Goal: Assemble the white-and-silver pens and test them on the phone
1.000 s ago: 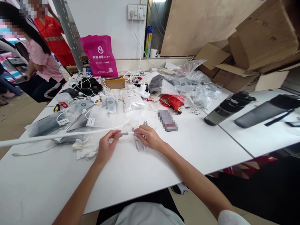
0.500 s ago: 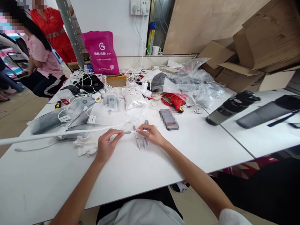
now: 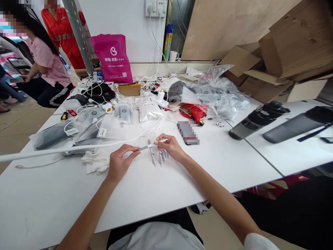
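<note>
both hands pinch a slim white pen (image 3: pixel 148 147) in their fingertips, the left hand (image 3: pixel 121 160) at its grey end, the right hand (image 3: pixel 171 148) near its white end, held over the desk (image 3: pixel 166 194), just above a few grey pieces (image 3: pixel 161 157).

On the smooth matt white table (image 3: pixel 187 180) lie a slim rod (image 3: pixel 149 146) of glossy white plastic with a dull grey metallic end, crumpled soft paper tissue (image 3: pixel 95 163), and, toward its far end, glossy clear plastic bags (image 3: pixel 221 95) against rough brown cardboard boxes (image 3: pixel 265 86)
</note>
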A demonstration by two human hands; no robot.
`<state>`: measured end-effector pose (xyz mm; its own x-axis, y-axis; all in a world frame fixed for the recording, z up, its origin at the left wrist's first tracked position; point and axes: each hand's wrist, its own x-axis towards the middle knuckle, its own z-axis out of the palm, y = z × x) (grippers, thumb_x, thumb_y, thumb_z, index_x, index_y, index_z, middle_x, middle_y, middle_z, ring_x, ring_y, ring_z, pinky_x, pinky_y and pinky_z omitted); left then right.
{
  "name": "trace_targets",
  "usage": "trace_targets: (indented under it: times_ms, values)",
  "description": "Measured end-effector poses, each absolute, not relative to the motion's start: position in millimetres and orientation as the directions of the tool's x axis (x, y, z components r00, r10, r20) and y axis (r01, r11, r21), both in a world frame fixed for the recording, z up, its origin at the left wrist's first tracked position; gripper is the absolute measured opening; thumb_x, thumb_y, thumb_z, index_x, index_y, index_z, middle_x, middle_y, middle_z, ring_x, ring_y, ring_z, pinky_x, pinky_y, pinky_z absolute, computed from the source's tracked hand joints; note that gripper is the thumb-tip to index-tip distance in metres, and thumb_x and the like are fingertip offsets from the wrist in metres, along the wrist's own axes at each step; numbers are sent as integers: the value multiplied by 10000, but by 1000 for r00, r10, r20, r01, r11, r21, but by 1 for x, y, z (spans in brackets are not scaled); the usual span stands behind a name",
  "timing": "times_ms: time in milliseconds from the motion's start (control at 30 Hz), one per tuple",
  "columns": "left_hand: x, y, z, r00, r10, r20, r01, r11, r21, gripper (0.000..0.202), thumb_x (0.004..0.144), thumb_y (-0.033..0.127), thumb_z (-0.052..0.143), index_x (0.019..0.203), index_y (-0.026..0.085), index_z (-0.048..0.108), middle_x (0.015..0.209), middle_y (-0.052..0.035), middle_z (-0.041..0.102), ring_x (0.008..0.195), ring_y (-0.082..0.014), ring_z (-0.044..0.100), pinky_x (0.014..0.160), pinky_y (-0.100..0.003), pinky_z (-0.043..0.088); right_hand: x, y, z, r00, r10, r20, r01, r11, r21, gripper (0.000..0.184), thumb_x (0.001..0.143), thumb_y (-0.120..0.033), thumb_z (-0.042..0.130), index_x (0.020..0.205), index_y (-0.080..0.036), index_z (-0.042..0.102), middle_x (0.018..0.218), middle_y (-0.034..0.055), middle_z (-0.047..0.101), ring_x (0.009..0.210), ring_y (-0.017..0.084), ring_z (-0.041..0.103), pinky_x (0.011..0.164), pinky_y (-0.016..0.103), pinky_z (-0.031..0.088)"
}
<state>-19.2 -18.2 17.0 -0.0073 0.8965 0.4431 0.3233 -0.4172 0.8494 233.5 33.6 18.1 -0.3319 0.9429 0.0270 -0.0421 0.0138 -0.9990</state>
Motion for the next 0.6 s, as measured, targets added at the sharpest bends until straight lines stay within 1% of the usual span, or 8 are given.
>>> trace_targets:
  times_ms: [67,100,167,233,300,367,500,600]
  values:
    - [-17,-19,17,-35,918,395,336,-361,870,124,899,372,855,964,266,852,995,-29,816,926,-215,752,869,-344,595,233,35,15,-313,947,73,-93,46,-995,448,867,-564,854,1086,-188,747,676,-33,643,603,111,525,604,260,381]
    - [-17,-19,16,-50,929,368,345,-329,879,142,894,386,856,969,266,851,997,-28,818,940,-221,755,884,-347,597,233,36,15,-309,945,107,-106,77,-991,446,879,-550,849,1134,-196,755,775,-6,703,654,119,575,633,263,430]
    - [-17,-18,15,-69,945,320,369,-274,888,176,882,410,857,974,260,850,998,-31,825,962,-233,759,906,-354,602,232,35,16,-305,937,169,-130,134,-982,443,890,-535,844,1187,-215,764,1053,58,780,837,152,679,727,282,529]
    - [-17,-17,14,-68,953,295,398,-245,884,196,874,420,856,975,252,849,994,-37,828,964,-239,758,895,-351,605,229,32,17,-323,924,205,-172,155,-973,422,902,-532,835,1173,-216,761,1242,96,779,1041,198,728,863,331,593]
    - [-17,-16,12,-52,954,296,420,-248,873,191,874,412,854,975,249,847,984,-36,824,948,-234,757,874,-341,604,225,29,18,-343,915,212,-218,142,-966,401,910,-528,833,1138,-210,746,1215,105,802,1121,228,746,962,392,610]
    - [-17,-17,11,-38,949,314,431,-268,862,166,878,390,850,971,251,842,972,-29,815,933,-226,757,874,-334,602,222,27,17,-336,920,203,-237,126,-963,379,894,-522,853,1073,-210,733,1129,97,824,1090,236,769,993,424,612]
    - [-14,-20,9,-7,935,354,448,-313,837,112,900,347,831,965,255,826,955,-19,801,907,-213,754,863,-324,597,217,27,14,-277,943,184,-210,128,-969,394,856,-541,884,997,-212,718,995,78,825,985,224,783,926,387,620]
    - [-11,-23,7,52,912,408,458,-384,802,116,919,328,817,1010,255,818,972,-20,795,904,-202,746,873,-321,590,214,26,14,-226,953,202,-190,160,-969,392,882,-566,852,924,-212,688,926,57,814,885,191,761,848,343,615]
